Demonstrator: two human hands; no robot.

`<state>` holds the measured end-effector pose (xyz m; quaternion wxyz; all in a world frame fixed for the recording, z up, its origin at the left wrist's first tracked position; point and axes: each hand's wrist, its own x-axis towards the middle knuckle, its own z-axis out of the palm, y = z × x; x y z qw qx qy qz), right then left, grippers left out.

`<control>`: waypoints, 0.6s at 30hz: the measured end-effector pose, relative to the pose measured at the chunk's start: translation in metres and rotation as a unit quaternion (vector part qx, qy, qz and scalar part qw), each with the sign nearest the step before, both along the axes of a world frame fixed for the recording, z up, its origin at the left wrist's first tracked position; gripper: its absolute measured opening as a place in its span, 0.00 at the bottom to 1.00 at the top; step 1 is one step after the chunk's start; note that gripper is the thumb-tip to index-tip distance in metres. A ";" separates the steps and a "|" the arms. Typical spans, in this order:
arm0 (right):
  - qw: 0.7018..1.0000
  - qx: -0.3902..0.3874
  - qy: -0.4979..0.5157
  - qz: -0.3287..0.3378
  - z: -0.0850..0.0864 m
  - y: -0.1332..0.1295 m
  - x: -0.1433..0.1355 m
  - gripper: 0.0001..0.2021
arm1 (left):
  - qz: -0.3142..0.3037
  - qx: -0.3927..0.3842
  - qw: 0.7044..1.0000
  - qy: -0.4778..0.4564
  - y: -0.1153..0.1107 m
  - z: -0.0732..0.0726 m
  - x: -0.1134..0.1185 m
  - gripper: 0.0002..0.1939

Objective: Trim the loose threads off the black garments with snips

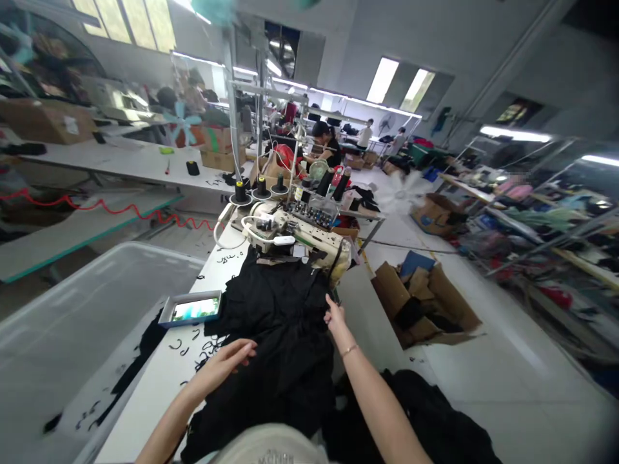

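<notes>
A black garment lies spread over the white sewing table, its far end by the sewing machine. My left hand is over the garment's left side, fingers stretched out and nothing held. At the garment's right edge, near the machine head, my right hand has its fingers curled closed on the black cloth. A bracelet circles that wrist. Cones of black thread stand behind the machine. Short black thread or fabric scraps lie beside the garment.
A phone in a shallow box lies left of the garment. A large translucent bin stands left of the table. More black cloth hangs at the lower right. An open cardboard box is on the floor, and a person works further back.
</notes>
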<state>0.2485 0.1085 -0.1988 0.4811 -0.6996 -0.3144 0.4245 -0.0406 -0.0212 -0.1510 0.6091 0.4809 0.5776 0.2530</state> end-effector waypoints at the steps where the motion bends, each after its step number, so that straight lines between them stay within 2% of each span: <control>1: 1.000 0.002 0.008 0.006 0.009 0.008 -0.006 0.10 | -0.002 0.009 1.000 0.005 0.002 0.003 -0.003 0.23; 3: 0.999 0.018 0.008 0.046 0.028 0.014 -0.025 0.09 | 0.003 0.031 0.999 0.007 0.008 0.011 -0.007 0.24; 5: 0.994 0.054 0.011 0.099 0.048 0.004 -0.051 0.08 | 0.009 0.067 0.998 -0.007 0.014 0.020 -0.004 0.23; 7: 0.980 0.098 0.014 0.171 0.067 -0.021 -0.079 0.09 | 0.011 0.136 0.990 -0.021 0.019 0.027 0.006 0.23; 10: 0.950 0.141 0.018 0.278 0.092 -0.067 -0.108 0.07 | 0.039 0.266 0.963 -0.005 0.023 0.032 0.028 0.35; 11: 0.942 0.148 0.018 0.300 0.098 -0.081 -0.111 0.06 | 0.049 0.290 0.956 -0.002 0.024 0.032 0.034 0.35; 12: 0.937 0.152 0.017 0.314 0.103 -0.092 -0.111 0.06 | 0.054 0.300 0.952 -0.005 0.024 0.032 0.039 0.31; 15: 0.930 0.158 0.010 0.331 0.108 -0.112 -0.097 0.09 | 0.041 0.288 0.956 -0.028 0.022 0.032 0.045 0.15; 18: 0.944 0.156 0.016 0.291 0.101 -0.116 -0.079 0.12 | 0.091 0.243 0.962 -0.086 0.017 0.039 0.044 0.14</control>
